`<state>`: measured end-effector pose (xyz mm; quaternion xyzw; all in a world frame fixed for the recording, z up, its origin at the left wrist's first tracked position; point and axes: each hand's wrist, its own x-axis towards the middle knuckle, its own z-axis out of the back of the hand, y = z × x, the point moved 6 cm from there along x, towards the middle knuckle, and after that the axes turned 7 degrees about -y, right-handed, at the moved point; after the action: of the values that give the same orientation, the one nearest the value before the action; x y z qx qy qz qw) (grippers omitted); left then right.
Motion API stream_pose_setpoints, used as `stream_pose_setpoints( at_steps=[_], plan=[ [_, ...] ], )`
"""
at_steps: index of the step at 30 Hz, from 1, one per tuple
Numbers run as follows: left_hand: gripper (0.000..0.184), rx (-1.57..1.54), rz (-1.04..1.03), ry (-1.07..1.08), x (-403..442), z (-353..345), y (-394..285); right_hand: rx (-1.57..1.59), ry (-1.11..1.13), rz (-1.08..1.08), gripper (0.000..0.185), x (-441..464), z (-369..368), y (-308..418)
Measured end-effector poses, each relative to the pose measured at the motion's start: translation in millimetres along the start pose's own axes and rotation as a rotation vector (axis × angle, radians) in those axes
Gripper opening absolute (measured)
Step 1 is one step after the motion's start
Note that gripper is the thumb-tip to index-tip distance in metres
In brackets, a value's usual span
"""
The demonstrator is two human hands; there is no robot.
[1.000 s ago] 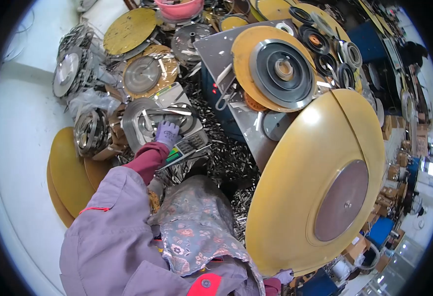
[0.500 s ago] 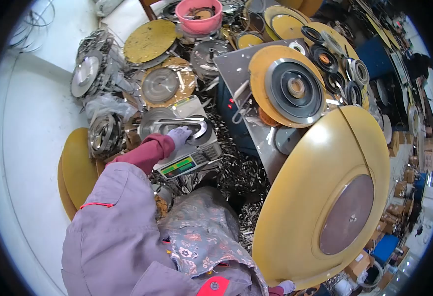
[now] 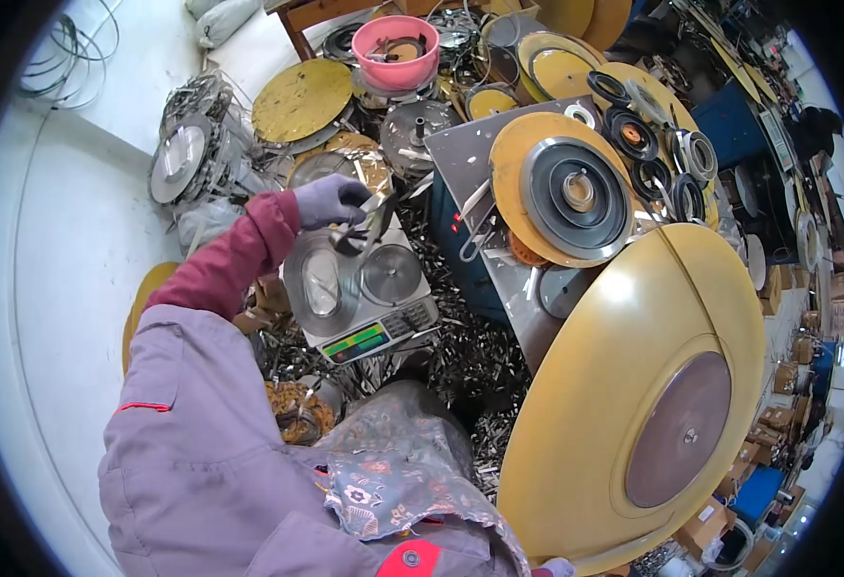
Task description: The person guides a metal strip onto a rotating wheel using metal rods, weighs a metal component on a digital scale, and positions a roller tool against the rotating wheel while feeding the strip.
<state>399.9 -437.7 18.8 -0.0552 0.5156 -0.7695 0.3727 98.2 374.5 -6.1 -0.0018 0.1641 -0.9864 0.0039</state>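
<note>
In the head view my left hand [image 3: 329, 202], in a pale purple glove, is raised over the far side of a digital scale [image 3: 422, 313]. Its fingers are closed around a curved, shiny metal strip [image 3: 377, 223]. Below it, a grey round metal disc [image 3: 390, 275] rests on the right of the scale. A larger shiny round piece with an oval middle [image 3: 322, 283] lies on the left. At the bottom edge, my gloved right hand [image 3: 558, 567] is beside the rim of a large yellow disc [image 3: 576, 404]; its fingers are mostly cut off.
A stepped grey wheel on an orange disc [image 3: 576, 188] sits on a metal-topped stand. Behind the scale are a pink bucket [image 3: 396, 58] and a yellow round plate [image 3: 302, 100]. Metal scraps [image 3: 479, 385] cover the floor. A white wall [image 3: 85, 240] runs along the left.
My left hand has lifted off the scale and moved away from me, carrying the metal strip. The discs on the scale are now uncovered. My right hand remains near the yellow disc's rim.
</note>
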Motion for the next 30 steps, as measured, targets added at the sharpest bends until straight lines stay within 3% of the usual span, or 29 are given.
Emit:
stream_pose_setpoints(
  at_steps=[4,6,8,11,16,18,22,25,27,30],
  plan=[
    [0.031,0.397,-0.372,-0.054,13.3,10.3,-100.6,-0.084,0.075,0.127,0.027,-12.2,9.5,18.0],
    [0.031,0.582,-0.445,-0.058,26.0,2.2,-127.8,-0.136,0.131,0.196,0.027,-21.7,12.3,29.6],
    [0.03,0.738,-0.606,-0.063,41.5,-9.7,-130.8,-0.197,0.187,0.257,0.027,-33.1,10.1,41.5],
    [0.029,1.264,-0.671,0.121,73.7,-43.4,-100.1,-0.24,0.223,0.297,0.028,-47.5,1.7,55.7],
    [0.023,1.281,-0.822,0.058,111.8,-91.5,-66.6,0.086,0.031,0.21,0.025,-46.5,-2.2,58.9],
    [0.023,1.228,-0.895,-0.001,121.3,-104.8,-66.4,0.089,0.114,0.258,0.026,-47.3,30.2,76.2],
    [0.019,1.297,-1.013,0.103,116.4,-127.3,-85.8,-0.021,0.134,0.317,0.03,-45.3,44.9,80.7],
    [0.016,1.274,-1.211,0.09,116.1,-145.2,-67.6,0.84,0.188,-0.392,0.03,-40.7,22.8,54.4],
    [0.014,1.16,-1.344,0.043,109.6,-142.2,-69.7,0.682,0.115,-0.2,0.026,-34.3,-27.2,24.8],
    [0.022,1.224,-1.229,0.21,127.4,-125.1,-76.1,0.498,0.06,-0.013,0.023,-33.1,-38.5,18.5]
  ],
)
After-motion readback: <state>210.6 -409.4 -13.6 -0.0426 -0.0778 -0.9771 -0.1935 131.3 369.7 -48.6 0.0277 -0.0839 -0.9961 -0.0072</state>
